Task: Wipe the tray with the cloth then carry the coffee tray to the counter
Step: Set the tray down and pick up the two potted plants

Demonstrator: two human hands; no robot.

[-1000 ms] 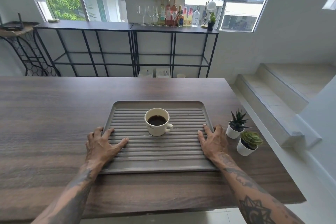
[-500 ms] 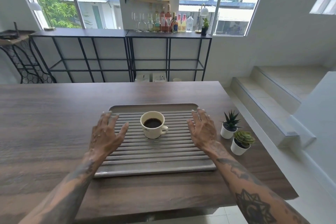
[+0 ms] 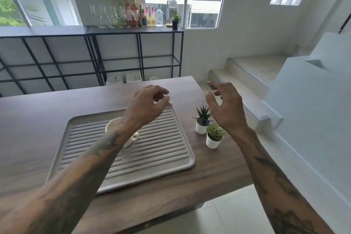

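A grey ribbed tray (image 3: 163, 150) lies on the dark wooden table (image 3: 38, 116). On it stands a cream coffee cup (image 3: 114, 125), largely hidden behind my left forearm. My left hand (image 3: 146, 106) hovers above the tray's far right corner, fingers loosely curled, holding nothing. My right hand (image 3: 226, 106) is raised in the air over the table's right edge, above the two potted plants, fingers apart and empty. No cloth is in view.
Two small succulents in white pots (image 3: 203, 123) (image 3: 214, 137) stand right of the tray near the table edge. Behind the table a black metal shelf counter (image 3: 133, 30) carries bottles and glasses. Stairs (image 3: 247, 78) rise at the right.
Both hands have lifted off the tray and risen into the air, moving right. The view has swung to the right. The tray and cup stay on the table.
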